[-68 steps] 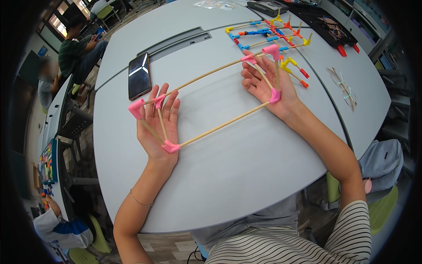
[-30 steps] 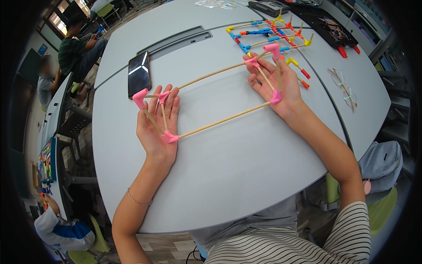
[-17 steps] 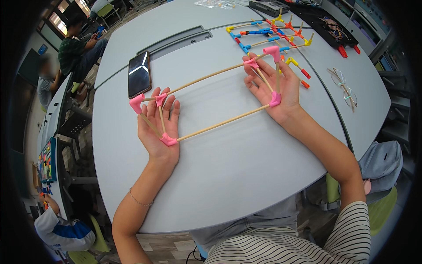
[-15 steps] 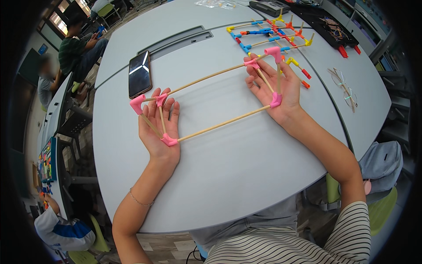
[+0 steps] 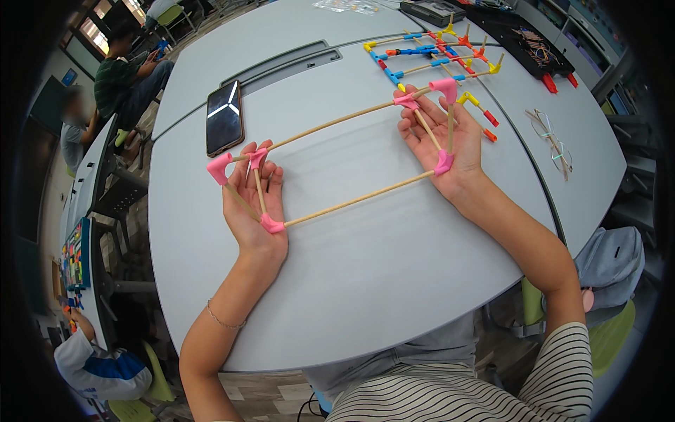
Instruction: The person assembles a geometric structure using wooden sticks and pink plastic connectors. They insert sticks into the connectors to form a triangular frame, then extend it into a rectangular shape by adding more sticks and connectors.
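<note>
A frame of thin wooden sticks [image 5: 358, 198] with pink corner connectors lies across both my palms, above the table. Each end forms a triangle, and two long sticks join the ends. My left hand [image 5: 246, 224], palm up with fingers curled, holds the left triangle; its pink corner connector [image 5: 272, 224] sits at the heel of the palm. Farther right, my right hand [image 5: 463, 151], also palm up, supports the other triangle. A pink connector [image 5: 443, 162] touches that palm, and the upper connector [image 5: 444, 90] stands beyond the fingers.
A smartphone [image 5: 225, 119] lies beyond my left hand on the white table [image 5: 351, 295]. Past my right hand are a colourful stick structure [image 5: 432, 63], loose yellow-and-red connectors [image 5: 480, 107], eyeglasses [image 5: 550, 143] and a black case [image 5: 524, 42]. Other people sit at the left.
My right hand and its end of the frame have shifted slightly right and nearer. The left hand's fingers have moved a little, and both hands still hold the frame.
</note>
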Demonstrator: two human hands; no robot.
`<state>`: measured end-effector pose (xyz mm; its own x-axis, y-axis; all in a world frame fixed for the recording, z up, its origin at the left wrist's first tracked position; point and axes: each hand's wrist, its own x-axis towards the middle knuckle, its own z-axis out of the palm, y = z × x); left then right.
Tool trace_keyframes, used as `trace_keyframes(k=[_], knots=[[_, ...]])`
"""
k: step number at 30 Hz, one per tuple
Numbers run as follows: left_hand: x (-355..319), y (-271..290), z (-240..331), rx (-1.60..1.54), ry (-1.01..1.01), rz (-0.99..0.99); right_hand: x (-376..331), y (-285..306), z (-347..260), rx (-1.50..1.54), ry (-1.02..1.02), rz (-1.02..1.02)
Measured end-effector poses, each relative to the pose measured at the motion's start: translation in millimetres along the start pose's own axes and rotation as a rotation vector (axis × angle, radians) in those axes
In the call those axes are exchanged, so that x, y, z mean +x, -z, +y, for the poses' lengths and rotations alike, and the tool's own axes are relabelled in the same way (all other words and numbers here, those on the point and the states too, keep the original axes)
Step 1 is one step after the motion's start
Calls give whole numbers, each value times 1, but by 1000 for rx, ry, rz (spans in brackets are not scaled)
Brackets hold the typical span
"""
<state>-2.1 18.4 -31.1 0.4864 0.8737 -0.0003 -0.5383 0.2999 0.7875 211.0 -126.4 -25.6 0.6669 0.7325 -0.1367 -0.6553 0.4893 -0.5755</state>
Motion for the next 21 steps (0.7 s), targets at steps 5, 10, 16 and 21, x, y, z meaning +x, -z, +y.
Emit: trace_keyframes(k=[5, 10, 16, 21], knots=[[1, -2, 1, 35, 7, -26, -3, -11, -6, -228, 56, -56], [3, -1, 1, 111, -69, -79, -6, -19, -10, -523, 207, -151], [2, -2, -3, 207, -203, -112, -1, -13, -6, -576, 292, -158], [0, -3, -3, 321, -361, -172, 2, -13, -7, -626, 344, -195]])
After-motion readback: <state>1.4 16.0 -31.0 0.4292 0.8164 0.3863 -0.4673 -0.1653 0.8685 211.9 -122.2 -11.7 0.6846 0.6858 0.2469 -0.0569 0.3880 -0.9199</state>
